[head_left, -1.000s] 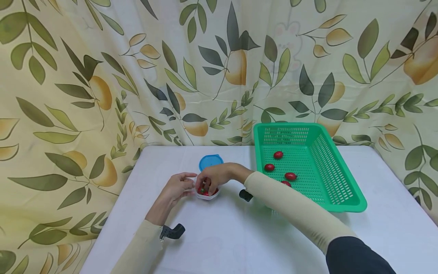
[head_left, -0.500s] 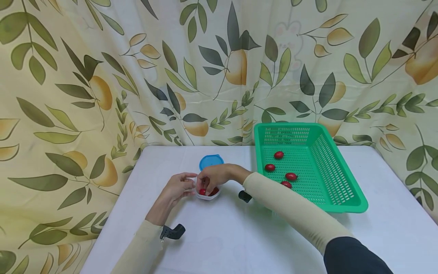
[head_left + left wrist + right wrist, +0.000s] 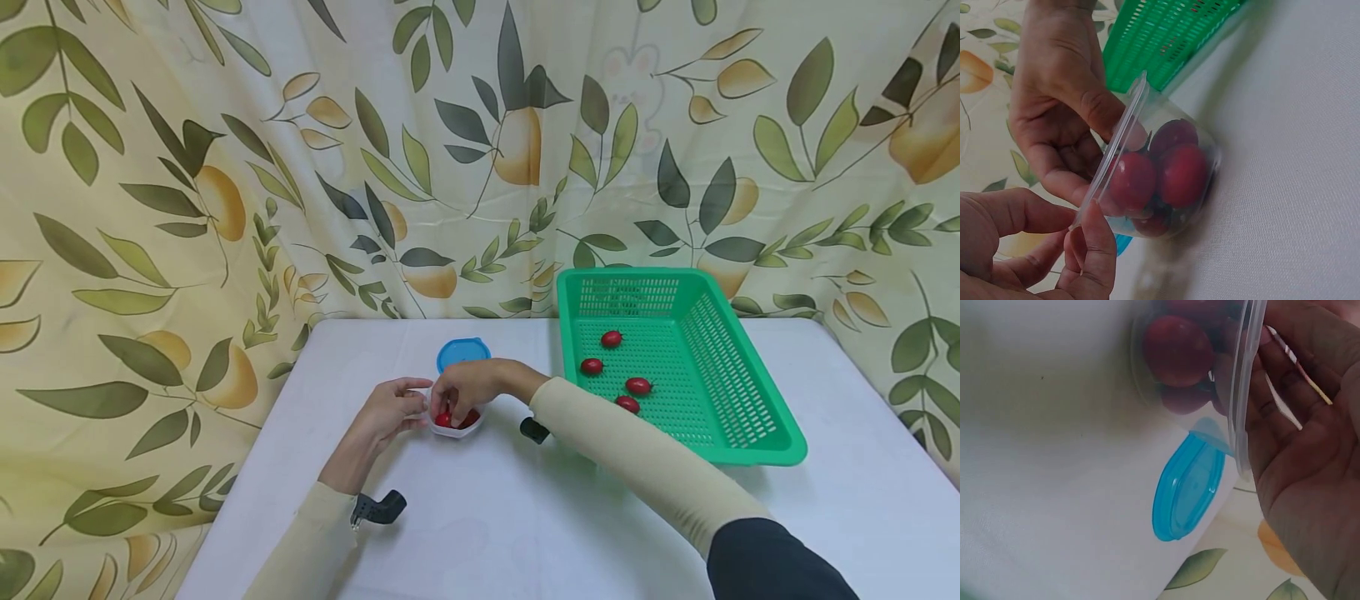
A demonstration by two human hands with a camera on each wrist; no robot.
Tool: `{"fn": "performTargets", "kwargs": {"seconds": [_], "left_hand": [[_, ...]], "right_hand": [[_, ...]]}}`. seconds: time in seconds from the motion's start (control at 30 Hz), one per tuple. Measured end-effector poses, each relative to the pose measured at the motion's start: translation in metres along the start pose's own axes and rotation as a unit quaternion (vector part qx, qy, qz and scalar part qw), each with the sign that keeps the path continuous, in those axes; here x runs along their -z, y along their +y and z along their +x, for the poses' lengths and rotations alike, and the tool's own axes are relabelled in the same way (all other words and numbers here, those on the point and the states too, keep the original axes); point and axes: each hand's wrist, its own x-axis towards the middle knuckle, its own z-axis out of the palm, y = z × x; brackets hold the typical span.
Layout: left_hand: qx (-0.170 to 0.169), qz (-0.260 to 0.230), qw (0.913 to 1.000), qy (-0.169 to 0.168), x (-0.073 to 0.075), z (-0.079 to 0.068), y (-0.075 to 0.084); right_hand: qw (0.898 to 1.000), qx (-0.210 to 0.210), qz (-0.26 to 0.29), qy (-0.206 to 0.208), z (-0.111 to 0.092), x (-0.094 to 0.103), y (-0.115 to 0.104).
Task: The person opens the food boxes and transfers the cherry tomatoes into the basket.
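Observation:
A small clear plastic container [image 3: 454, 434] stands on the white table, with several red cherry tomatoes [image 3: 1183, 175] inside. My left hand [image 3: 386, 414] pinches the container's rim at its left side between thumb and fingers, as the left wrist view shows. From above, my right hand [image 3: 471, 386] reaches into the container, its thumb and fingers around one cherry tomato [image 3: 1132, 180] near the top. That hand partly covers the container's opening in the head view. Just behind the container lies a blue lid [image 3: 461, 352].
To the right stands a green perforated basket [image 3: 757, 454] with several more cherry tomatoes [image 3: 638, 387] on its floor. My right forearm crosses over its front left corner. A leaf-patterned curtain [image 3: 480, 167] hangs behind the table's far edge.
My right fingers have shifted slightly within the container, and a red tomato shows more between them than a second ago. My left hand stays at the rim.

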Motion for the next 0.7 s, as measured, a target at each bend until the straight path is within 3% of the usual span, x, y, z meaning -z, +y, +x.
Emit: {"fn": "performTargets", "kwargs": {"seconds": [0.7], "left_hand": [[-0.003, 0.002, 1.0, -0.002, 0.0011, 0.0025, -0.002]], "right_hand": [[1.0, 0.002, 0.006, 0.025, 0.0014, -0.0037, 0.0022]]}}
